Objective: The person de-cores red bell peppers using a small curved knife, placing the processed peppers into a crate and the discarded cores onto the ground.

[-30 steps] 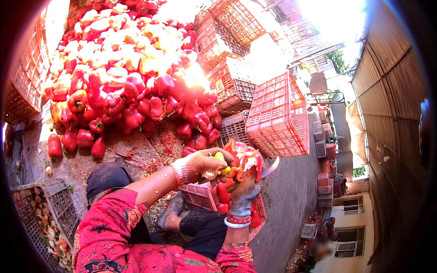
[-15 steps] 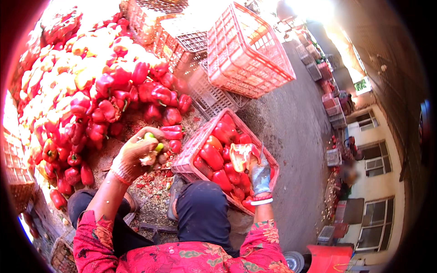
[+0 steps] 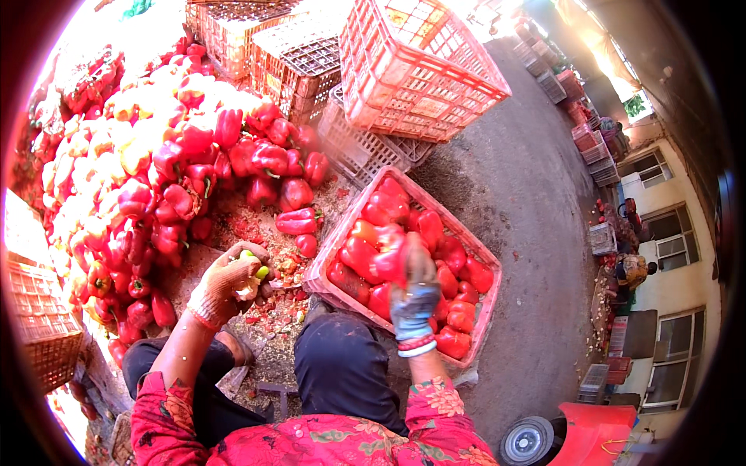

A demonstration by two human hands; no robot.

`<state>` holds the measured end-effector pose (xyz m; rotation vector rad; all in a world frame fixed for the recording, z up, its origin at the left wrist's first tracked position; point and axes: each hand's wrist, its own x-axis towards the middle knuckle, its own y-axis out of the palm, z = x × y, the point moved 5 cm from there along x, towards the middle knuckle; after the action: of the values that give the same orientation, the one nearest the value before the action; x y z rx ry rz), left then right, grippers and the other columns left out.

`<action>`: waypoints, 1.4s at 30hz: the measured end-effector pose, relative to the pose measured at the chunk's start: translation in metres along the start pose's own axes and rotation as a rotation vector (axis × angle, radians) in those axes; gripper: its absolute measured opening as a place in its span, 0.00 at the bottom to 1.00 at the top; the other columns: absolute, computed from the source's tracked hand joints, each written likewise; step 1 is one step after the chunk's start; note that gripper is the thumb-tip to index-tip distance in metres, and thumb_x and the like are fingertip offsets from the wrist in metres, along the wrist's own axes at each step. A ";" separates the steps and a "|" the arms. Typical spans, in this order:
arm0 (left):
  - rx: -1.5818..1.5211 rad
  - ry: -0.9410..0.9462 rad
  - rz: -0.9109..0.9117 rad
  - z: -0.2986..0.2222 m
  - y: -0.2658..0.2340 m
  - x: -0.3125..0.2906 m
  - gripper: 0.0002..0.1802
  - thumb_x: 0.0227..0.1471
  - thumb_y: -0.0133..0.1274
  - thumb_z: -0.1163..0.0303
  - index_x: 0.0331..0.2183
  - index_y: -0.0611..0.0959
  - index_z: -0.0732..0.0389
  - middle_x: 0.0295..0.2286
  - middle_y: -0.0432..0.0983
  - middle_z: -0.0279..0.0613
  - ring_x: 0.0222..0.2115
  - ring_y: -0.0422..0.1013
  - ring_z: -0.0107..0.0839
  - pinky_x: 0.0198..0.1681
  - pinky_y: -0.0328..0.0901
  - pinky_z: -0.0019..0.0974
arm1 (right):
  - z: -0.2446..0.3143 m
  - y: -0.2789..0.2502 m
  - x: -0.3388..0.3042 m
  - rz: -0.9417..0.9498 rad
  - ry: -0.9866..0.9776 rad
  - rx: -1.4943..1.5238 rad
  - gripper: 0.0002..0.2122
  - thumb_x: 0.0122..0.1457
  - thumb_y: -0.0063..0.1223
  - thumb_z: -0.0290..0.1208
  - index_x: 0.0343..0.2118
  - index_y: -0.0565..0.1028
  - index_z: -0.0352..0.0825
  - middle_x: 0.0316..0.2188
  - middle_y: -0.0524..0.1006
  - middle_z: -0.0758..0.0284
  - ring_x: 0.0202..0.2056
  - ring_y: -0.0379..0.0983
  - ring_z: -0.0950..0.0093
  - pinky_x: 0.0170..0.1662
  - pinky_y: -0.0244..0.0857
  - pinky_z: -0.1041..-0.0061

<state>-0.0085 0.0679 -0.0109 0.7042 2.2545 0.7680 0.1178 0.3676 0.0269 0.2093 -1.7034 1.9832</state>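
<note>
My left hand (image 3: 221, 286), in an orange-brown knit glove, is closed around a pale pepper core (image 3: 249, 289) with green stem ends (image 3: 261, 272). It hangs above the littered ground, left of the crate. My right hand (image 3: 417, 299), in a grey-blue stained glove, is over a pink plastic crate (image 3: 486, 330) of red bell peppers (image 3: 460, 317). Its fingers are blurred and curled against a red bell pepper (image 3: 391, 260). No blade shows clearly in this hand now. White and red bands circle that wrist.
A large heap of red peppers (image 3: 167, 194) lies at the left. Plastic crates (image 3: 423, 70) are stacked beyond the filled one. An orange crate (image 3: 47, 326) stands at the far left. A wheel (image 3: 527, 440) and red panel (image 3: 594, 435) sit at lower right.
My right hand moved left and inward over the crate with the pepper, whose cut inside faced up before. The thin blade seen beside it no longer shows. My left hand keeps its hold.
</note>
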 end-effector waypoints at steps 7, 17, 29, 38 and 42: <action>-0.030 -0.027 0.036 0.010 0.005 0.015 0.19 0.57 0.60 0.57 0.43 0.77 0.60 0.35 0.79 0.51 0.28 0.80 0.39 0.26 0.75 0.36 | -0.007 0.029 -0.030 0.575 -0.113 0.149 0.40 0.52 0.63 0.25 0.70 0.62 0.51 0.67 0.65 0.55 0.46 0.79 0.54 0.48 0.75 0.58; -0.102 -0.089 0.146 0.018 0.030 0.023 0.15 0.58 0.60 0.62 0.40 0.77 0.61 0.39 0.79 0.56 0.32 0.81 0.44 0.26 0.77 0.38 | -0.001 0.073 -0.006 0.660 -0.022 -0.008 0.44 0.56 0.63 0.56 0.72 0.55 0.47 0.62 0.69 0.49 0.46 0.78 0.47 0.45 0.76 0.56; -0.202 -0.006 0.204 0.007 0.048 0.034 0.14 0.57 0.62 0.63 0.38 0.77 0.62 0.37 0.81 0.54 0.31 0.81 0.42 0.29 0.76 0.41 | -0.004 0.095 -0.014 0.631 -0.206 -0.157 0.36 0.57 0.58 0.38 0.70 0.60 0.57 0.62 0.65 0.42 0.32 0.81 0.54 0.32 0.76 0.58; 0.174 -0.156 -0.063 0.039 0.054 0.044 0.17 0.55 0.61 0.73 0.46 0.78 0.62 0.29 0.79 0.43 0.24 0.76 0.33 0.26 0.71 0.36 | 0.000 0.050 0.037 0.545 0.142 0.504 0.20 0.61 0.62 0.35 0.56 0.77 0.38 0.47 0.80 0.51 0.48 0.78 0.54 0.52 0.72 0.62; 0.541 -0.103 -0.093 0.069 0.065 0.074 0.21 0.55 0.63 0.69 0.50 0.81 0.60 0.25 0.77 0.36 0.23 0.73 0.23 0.25 0.69 0.32 | -0.014 0.089 0.044 0.506 0.034 0.279 0.22 0.59 0.63 0.46 0.52 0.80 0.39 0.44 0.81 0.50 0.45 0.78 0.52 0.50 0.72 0.60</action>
<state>0.0109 0.1828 -0.0396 0.8506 2.3929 0.0625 0.0414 0.3855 -0.0350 -0.1802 -1.5593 2.5734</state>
